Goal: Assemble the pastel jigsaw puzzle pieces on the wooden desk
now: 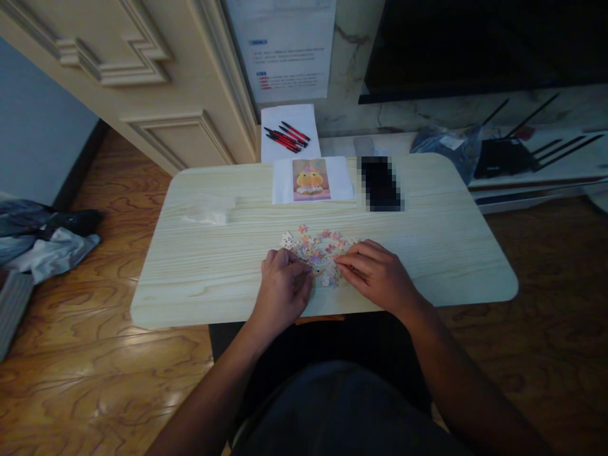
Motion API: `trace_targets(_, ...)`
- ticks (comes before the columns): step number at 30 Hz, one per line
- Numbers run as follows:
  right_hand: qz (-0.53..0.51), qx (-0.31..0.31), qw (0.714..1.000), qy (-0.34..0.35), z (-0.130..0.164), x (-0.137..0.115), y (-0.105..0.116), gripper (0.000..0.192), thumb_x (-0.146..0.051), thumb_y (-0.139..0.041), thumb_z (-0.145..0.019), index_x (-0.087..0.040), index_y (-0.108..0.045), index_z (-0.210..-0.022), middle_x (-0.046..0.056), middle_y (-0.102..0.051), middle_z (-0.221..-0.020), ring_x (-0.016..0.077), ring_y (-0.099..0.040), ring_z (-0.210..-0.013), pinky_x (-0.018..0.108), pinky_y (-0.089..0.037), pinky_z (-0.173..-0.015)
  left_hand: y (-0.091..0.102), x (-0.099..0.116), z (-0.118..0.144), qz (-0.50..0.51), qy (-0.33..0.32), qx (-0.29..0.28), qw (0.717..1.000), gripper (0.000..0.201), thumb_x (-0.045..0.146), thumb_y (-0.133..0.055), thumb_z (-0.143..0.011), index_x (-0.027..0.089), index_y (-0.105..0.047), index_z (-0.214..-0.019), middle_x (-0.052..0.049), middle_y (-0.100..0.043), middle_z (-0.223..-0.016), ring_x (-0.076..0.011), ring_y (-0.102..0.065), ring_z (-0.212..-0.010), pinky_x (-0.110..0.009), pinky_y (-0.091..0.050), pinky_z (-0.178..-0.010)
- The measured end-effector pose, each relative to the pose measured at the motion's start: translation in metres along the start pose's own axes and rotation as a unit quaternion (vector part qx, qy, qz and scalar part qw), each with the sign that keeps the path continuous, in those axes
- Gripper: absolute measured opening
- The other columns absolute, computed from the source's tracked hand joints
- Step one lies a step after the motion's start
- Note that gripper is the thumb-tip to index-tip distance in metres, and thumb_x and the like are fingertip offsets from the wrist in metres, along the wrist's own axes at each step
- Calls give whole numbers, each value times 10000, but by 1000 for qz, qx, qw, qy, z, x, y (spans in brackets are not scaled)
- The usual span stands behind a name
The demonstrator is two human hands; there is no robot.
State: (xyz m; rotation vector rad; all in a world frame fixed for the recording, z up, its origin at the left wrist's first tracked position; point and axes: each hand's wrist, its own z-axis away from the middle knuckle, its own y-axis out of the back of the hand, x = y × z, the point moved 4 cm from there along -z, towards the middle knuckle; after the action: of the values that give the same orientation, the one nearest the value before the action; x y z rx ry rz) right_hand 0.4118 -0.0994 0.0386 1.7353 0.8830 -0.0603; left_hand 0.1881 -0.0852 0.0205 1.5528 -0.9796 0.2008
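A loose pile of small jigsaw puzzle pieces (pixel 314 249), in pink, orange, purple and white, lies near the table's front middle. At the pile's near left side my left hand (pixel 285 282) is closed in a pinch on a jigsaw piece (pixel 317 272) that has a dark spot. From the right, my right hand (pixel 380 272) reaches in with thumb and fingers pinched together on a small jigsaw piece, mostly covered by the fingertips. Between the two hands sit several pale pieces (pixel 329 275). Behind the pile is a paper sheet (pixel 341 180) with a printed picture of a yellow cartoon figure.
The pale wood-grain table (pixel 199 272) has rounded corners. A clear plastic bag (pixel 211 210) lies at its left, and a pixelated dark object (pixel 380 183) at the back right. Beyond the back edge, several red and black pens (pixel 287 137) rest on white paper (pixel 273 118).
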Motion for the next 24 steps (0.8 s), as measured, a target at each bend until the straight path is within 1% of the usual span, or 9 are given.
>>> trace_targets(4, 2, -30, 999, -17, -17, 0, -12, 145, -183, -684, -1073, -202, -824, -1104, 96, -768, -1030, 271, -703, -1028, 418, -590, -942, 0, 3, 0, -20, -11, 4, 1000, 65, 203, -742, -978, 198, -792, -936, -98, -656, -991, -294, -583, -990, -469, -491, -871)
trace_targets(6, 22, -53, 998, -17, -23, 0, -17, 120, -184, -709, -1058, -196, -824, -1087, 101, -758, -1029, 280, -692, -1042, 423, -584, -955, 1, 4, -2, -35, -18, 6, 999, 68, 193, -728, -990, 182, -788, -1021, -100, -663, -1017, -288, -585, -1000, -458, -502, -888)
trace_targets(9, 57, -84, 995, -13, -26, -1, -22, 99, -187, -729, -1043, -198, -820, -1080, 99, -746, -1025, 287, -674, -1038, 429, -576, -960, 3, 6, -6, -86, -46, -4, 995, 230, 176, -676, -1029, 167, -783, -1233, -117, -666, -1079, -291, -581, -1025, -450, -510, -903)
trace_targets(11, 71, -90, 993, -16, -25, -1, -21, 103, -185, -722, -1044, -197, -816, -1085, 100, -743, -1032, 291, -667, -1042, 430, -572, -960, 3, 7, -8, -127, -64, -18, 990, 289, 196, -659, -1052, 184, -782, -1313, -128, -664, -1107, -307, -573, -1035, -457, -505, -888)
trace_targets(13, 76, -89, 993, -19, -23, -2, -18, 111, -182, -710, -1048, -198, -812, -1085, 100, -743, -1038, 293, -666, -1048, 429, -567, -963, 4, 6, -8, -156, -74, -25, 985, 292, 217, -667, -1056, 188, -791, -1320, -134, -665, -1106, -320, -570, -1035, -457, -499, -865)
trace_targets(15, 72, -85, 994, -20, -21, -2, -15, 125, -177, -692, -1056, -199, -811, -1087, 99, -745, -1042, 293, -668, -1050, 428, -564, -968, 5, 4, -7, -166, -77, -17, 983, 280, 220, -677, -1055, 181, -797, -1304, -135, -668, -1098, -319, -577, -1033, -453, -502, -861)
trace_targets(18, 51, -80, 995, -20, -24, -5, -15, 148, -179, -664, -1074, -190, -811, -1093, 107, -748, -1054, 293, -670, -1067, 430, -562, -984, 8, 0, -4, -138, -84, 4, 987, 247, 208, -676, -1059, 165, -795, -1272, -137, -679, -1121, -305, -604, -1041, -452, -529, -889)
trace_targets(22, 30, -102, 994, -19, -38, -11, -24, 175, -184, -692, -1064, -181, -802, -1200, 126, -750, -1141, 308, -659, -1173, 446, -543, -1059, 9, -4, -1, -100, -89, 27, 991, 219, 183, -680, -1050, 138, -757, -1251, -161, -691, -1212, -307, -636, -1098, -471, -581, -949)
trace_targets(24, 34, -123, 992, -18, -47, -14, -31, 205, -235, -707, -1074, -176, -791, -1251, 124, -742, -1147, 304, -656, -1152, 444, -538, -1059, 9, -5, -1, -98, -86, 34, 991, 240, 175, -684, -1045, 130, -729, -1276, -170, -691, -1236, -311, -641, -1122, -482, -599, -980)
